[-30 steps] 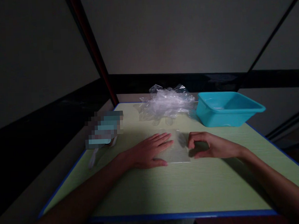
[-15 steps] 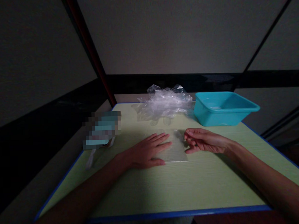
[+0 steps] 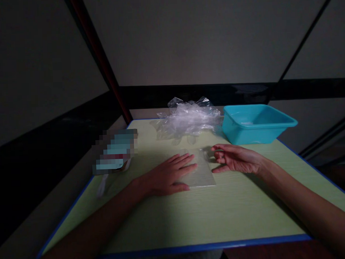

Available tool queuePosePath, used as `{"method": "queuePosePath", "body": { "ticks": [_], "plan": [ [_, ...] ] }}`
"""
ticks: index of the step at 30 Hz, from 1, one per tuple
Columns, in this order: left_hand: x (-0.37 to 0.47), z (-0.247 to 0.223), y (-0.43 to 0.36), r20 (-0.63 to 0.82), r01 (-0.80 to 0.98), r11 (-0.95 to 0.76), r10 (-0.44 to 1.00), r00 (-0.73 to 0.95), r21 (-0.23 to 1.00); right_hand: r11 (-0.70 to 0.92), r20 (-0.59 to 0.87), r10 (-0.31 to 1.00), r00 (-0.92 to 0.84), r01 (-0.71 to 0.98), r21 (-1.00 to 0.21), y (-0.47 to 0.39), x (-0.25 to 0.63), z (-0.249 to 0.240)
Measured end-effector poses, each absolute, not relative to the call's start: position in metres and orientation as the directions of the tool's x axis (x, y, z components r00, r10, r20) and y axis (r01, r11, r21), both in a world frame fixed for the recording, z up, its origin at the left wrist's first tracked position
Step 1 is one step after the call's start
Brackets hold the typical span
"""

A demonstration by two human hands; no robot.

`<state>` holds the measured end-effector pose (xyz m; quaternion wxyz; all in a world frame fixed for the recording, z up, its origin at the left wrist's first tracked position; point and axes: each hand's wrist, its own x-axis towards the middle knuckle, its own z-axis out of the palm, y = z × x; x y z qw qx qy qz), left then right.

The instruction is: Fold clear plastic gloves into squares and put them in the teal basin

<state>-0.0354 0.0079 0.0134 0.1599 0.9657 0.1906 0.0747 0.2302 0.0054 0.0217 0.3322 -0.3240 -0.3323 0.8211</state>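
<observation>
A clear plastic bag lies flat in the middle of the table. Spread over its left part is my left hand, palm down and fingers apart, pressing it to the surface. My right hand hovers by the bag's right edge, turned on its side. Its fingers are parted from the thumb, and I see nothing held between them. The bag's left portion is hidden under my left hand.
Crumpled clear plastic bags are heaped at the back of the light green table, which has a blue edge. A turquoise basin stands at the back right. At the left edge is a blurred-out object. Walls rise behind and left.
My right hand's fingers have parted from a loose pinch, and the hand has shifted slightly up. My left hand stays flat on the bag. The view has moved a little.
</observation>
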Motion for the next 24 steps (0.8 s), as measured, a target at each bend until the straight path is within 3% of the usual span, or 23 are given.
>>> {"method": "queuePosePath", "body": {
  "ticks": [10,24],
  "plan": [
    [-0.032,0.014,0.008,0.093,0.314,-0.885,0.365,0.926,0.345,-0.532,-0.272,0.752,-0.601,-0.308,-0.789,0.003,0.226,0.024],
    [-0.012,0.016,0.011,0.007,0.294,-0.927,0.304,0.953,0.235,-0.532,-0.123,0.593,-0.796,-0.273,-0.801,0.008,0.230,0.013]
  ]
}}
